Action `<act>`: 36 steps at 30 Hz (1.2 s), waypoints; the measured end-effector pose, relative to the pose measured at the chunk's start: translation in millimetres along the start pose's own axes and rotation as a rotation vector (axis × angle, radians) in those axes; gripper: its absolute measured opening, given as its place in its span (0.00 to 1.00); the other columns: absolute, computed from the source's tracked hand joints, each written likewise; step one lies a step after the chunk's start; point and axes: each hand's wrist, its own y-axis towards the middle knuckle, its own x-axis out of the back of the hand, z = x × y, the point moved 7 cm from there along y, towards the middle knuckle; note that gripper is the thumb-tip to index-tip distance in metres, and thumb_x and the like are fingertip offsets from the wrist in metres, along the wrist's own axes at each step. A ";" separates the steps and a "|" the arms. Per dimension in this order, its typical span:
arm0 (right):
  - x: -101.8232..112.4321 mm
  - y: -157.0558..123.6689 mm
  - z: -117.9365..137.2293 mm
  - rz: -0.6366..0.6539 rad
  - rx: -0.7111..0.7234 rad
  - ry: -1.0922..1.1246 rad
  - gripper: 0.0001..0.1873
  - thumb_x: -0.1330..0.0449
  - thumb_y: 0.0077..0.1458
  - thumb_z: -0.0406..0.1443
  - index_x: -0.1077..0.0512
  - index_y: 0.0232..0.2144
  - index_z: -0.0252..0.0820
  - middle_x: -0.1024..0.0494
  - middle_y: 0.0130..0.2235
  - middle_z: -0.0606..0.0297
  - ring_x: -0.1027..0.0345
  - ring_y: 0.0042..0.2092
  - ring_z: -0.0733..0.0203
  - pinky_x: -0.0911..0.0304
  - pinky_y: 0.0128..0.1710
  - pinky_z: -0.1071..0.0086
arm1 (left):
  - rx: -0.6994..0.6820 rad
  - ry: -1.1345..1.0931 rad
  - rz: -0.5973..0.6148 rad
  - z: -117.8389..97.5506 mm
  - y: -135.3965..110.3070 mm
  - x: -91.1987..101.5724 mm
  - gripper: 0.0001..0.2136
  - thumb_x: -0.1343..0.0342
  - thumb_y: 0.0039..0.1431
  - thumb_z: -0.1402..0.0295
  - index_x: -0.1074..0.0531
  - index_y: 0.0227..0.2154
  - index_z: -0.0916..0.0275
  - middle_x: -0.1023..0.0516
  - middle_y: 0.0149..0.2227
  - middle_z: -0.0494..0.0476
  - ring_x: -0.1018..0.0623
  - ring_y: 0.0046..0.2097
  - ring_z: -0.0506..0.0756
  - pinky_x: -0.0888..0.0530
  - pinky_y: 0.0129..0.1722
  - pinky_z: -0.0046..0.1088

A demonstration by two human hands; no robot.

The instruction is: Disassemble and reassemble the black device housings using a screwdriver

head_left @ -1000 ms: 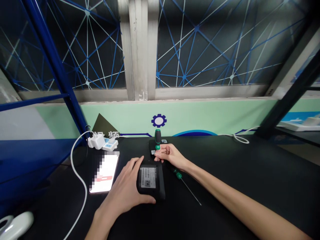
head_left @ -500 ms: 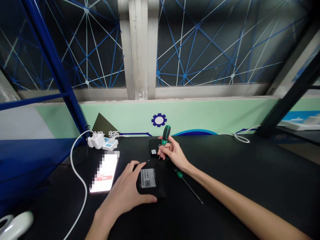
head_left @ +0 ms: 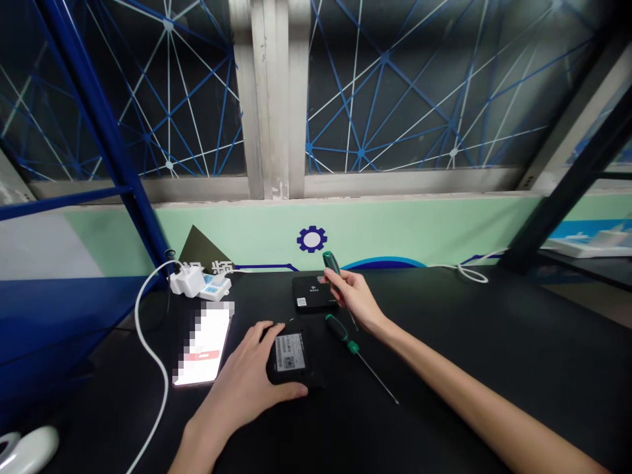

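Note:
My left hand (head_left: 249,382) lies on a small black box (head_left: 292,359) with a white label on top, fingers spread along its left side and thumb against its near edge. My right hand (head_left: 354,297) is raised just beyond it, fingers closed round a green-and-black screwdriver (head_left: 332,264) whose handle points up and left and whose thin shaft slants down past the palm. A second black box (head_left: 311,293) sits flat behind, partly under that hand. Another green-handled screwdriver (head_left: 358,354) lies on the black table (head_left: 469,342) to the right of the labelled box.
A lit phone (head_left: 203,343) lies left of my left hand. A white charger and plug block (head_left: 197,283) stand at the back left, with a white cable (head_left: 148,342) looping toward me. A blue frame post (head_left: 99,125) rises at left. A white cable (head_left: 469,271) lies at the back right.
My right hand lifted the screwdriver off the labelled box and swung it back and to the right, tilting the handle over. The rear black box is now uncovered. My left hand stayed put.

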 end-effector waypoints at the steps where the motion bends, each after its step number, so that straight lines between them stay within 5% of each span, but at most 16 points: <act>1: 1.2 0.2 1.3 0.019 -0.007 -0.052 0.25 0.38 0.54 0.55 0.27 0.33 0.37 0.41 0.16 0.77 0.52 0.16 0.71 0.57 0.17 0.74 | -0.003 0.004 -0.004 0.7 0.1 -0.5 0.43 0.38 0.51 0.43 0.43 0.68 0.49 0.44 0.69 0.58 0.35 0.66 0.69 0.30 0.59 0.46; 6: 6.6 1.3 2.8 0.137 0.000 -0.388 0.28 0.43 0.59 0.42 0.35 0.59 0.35 0.32 0.15 0.76 0.41 0.18 0.64 0.46 0.22 0.71 | -0.009 0.031 -0.038 2.3 0.9 -1.4 0.42 0.39 0.52 0.42 0.43 0.67 0.49 0.44 0.70 0.58 0.36 0.67 0.69 0.30 0.59 0.47; 13: 6.4 -5.3 0.9 0.211 -0.006 -0.997 0.16 0.39 0.52 0.34 0.25 0.44 0.39 0.20 0.31 0.61 0.26 0.29 0.57 0.39 0.32 0.68 | -0.017 0.058 -0.053 0.3 0.2 -1.1 0.40 0.40 0.53 0.43 0.42 0.67 0.49 0.44 0.70 0.57 0.38 0.68 0.67 0.31 0.61 0.46; 22: 4.9 -10.7 -5.4 0.238 -0.041 -1.205 0.18 0.42 0.57 0.39 0.32 0.50 0.41 0.20 0.38 0.55 0.25 0.42 0.47 0.42 0.37 0.65 | -0.015 0.060 -0.048 2.0 1.1 -2.5 0.40 0.41 0.54 0.41 0.43 0.67 0.49 0.44 0.70 0.56 0.38 0.68 0.68 0.31 0.61 0.47; 36: -2.2 -18.9 -8.4 0.302 -0.060 -1.123 0.10 0.41 0.58 0.38 0.35 0.40 0.42 0.25 0.30 0.63 0.28 0.29 0.56 0.45 0.29 0.68 | -0.053 0.042 -0.051 2.1 0.4 -2.0 0.39 0.43 0.56 0.41 0.43 0.67 0.49 0.44 0.70 0.57 0.38 0.68 0.67 0.31 0.60 0.45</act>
